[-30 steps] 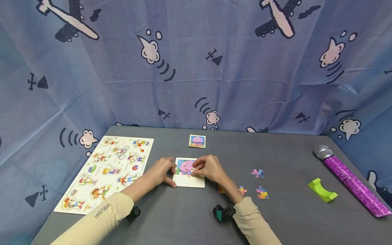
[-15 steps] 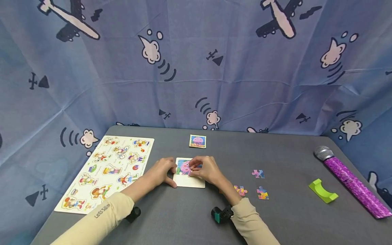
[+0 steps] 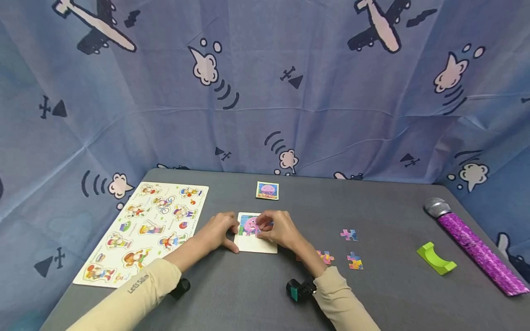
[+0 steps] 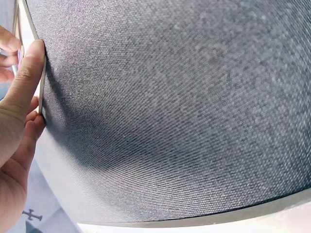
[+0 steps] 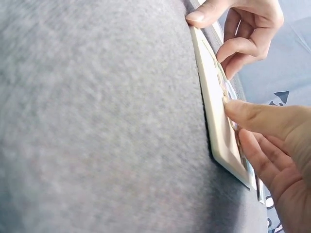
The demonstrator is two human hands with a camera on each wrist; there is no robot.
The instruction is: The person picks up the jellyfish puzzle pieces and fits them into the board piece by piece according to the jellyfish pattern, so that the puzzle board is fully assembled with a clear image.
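A square cream puzzle tray [image 3: 255, 247] lies in the middle of the table, with part of a pink octopus picture [image 3: 248, 225] assembled in its far part. My left hand [image 3: 218, 231] grips the tray's left side; the left wrist view shows thumb and fingers along the tray edge [image 4: 42, 92]. Over the right of the picture, my right hand [image 3: 279, 228] pinches a small puzzle piece between thumb and fingers, mostly covered by them. In the right wrist view its fingertips are right at the tray's surface [image 5: 214, 111]. Loose jigsaw pieces [image 3: 348, 235] lie to the right.
A small octopus picture card [image 3: 267, 191] lies beyond the tray. On the left is a large board of cartoon figures [image 3: 149, 228]. A green curved block [image 3: 436, 258] and a purple glitter microphone [image 3: 476, 246] lie at the right. A patterned curtain [image 3: 265, 92] hangs behind.
My right hand has shifted slightly left over the tray with its fingertips, covering more of the picture's right side. More of a loose piece shows beside the right forearm. The left hand stays put.
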